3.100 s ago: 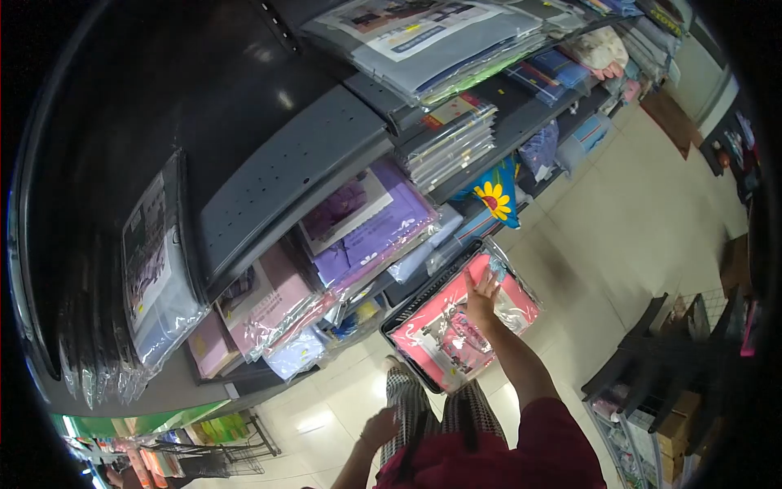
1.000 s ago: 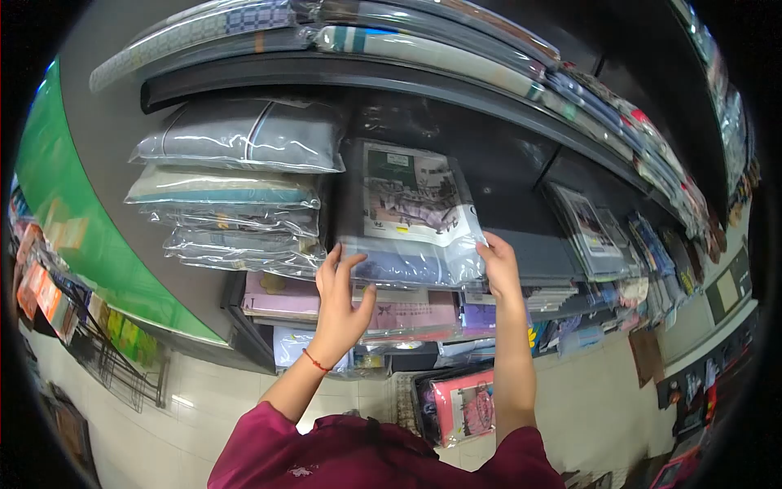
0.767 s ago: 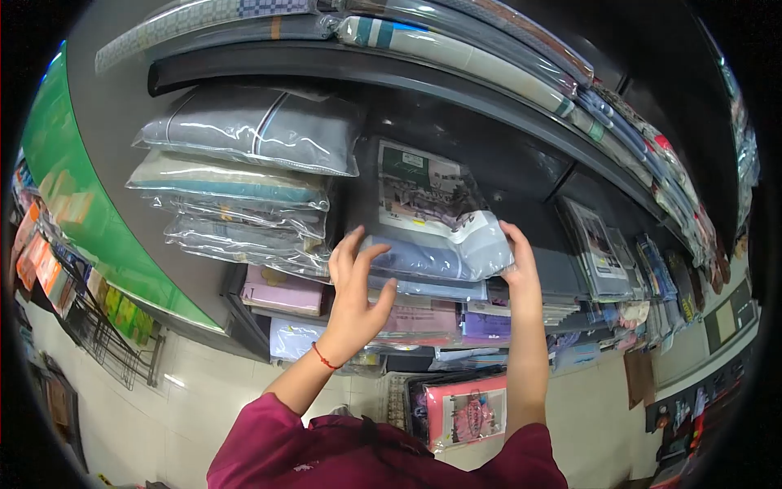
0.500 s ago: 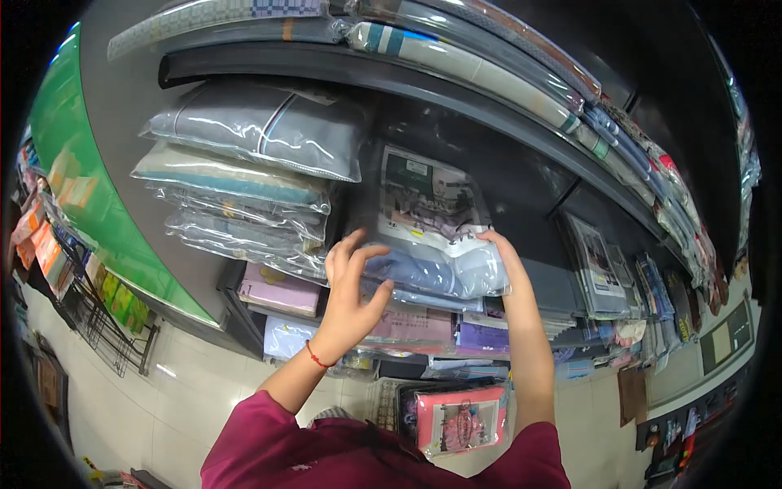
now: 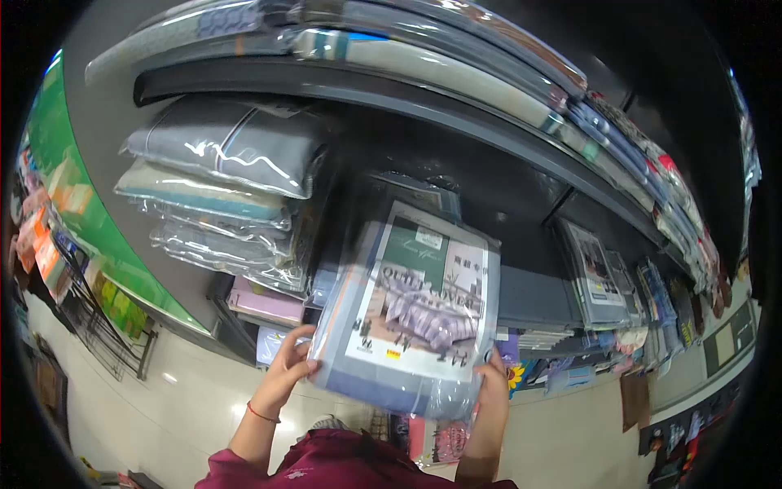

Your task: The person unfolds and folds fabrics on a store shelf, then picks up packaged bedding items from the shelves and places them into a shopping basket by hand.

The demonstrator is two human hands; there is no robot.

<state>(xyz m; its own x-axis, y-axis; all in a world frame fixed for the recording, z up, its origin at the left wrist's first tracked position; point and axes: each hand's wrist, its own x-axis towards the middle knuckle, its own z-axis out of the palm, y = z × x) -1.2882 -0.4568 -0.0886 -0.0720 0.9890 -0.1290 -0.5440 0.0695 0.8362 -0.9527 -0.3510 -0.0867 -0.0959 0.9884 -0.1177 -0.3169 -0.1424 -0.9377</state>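
Observation:
A grey-blue quilt cover package (image 5: 407,314) in clear plastic, with a printed card of a bed, is held up in front of the shelf, slightly tilted. My left hand (image 5: 292,367) grips its lower left edge, thumb and fingers closed on the plastic. At its lower right edge, my right hand (image 5: 490,383) is closed on the wrapping, its fingers partly hidden by the package. Behind it, another wrapped package (image 5: 423,194) lies on the shelf. To the left rises a stack of wrapped grey and beige packages (image 5: 220,155).
A dark upper shelf edge (image 5: 342,85) crosses above, loaded with wrapped textiles. More packages (image 5: 599,269) lie at the right. A pink package (image 5: 436,440) sits low, partly hidden below my hands. A wire rack (image 5: 102,310) stands at the left.
The quilt cover package has come off the shelf toward me and is lifted, its card now facing up. My left hand has closed on its left edge; my right hand has moved down with it.

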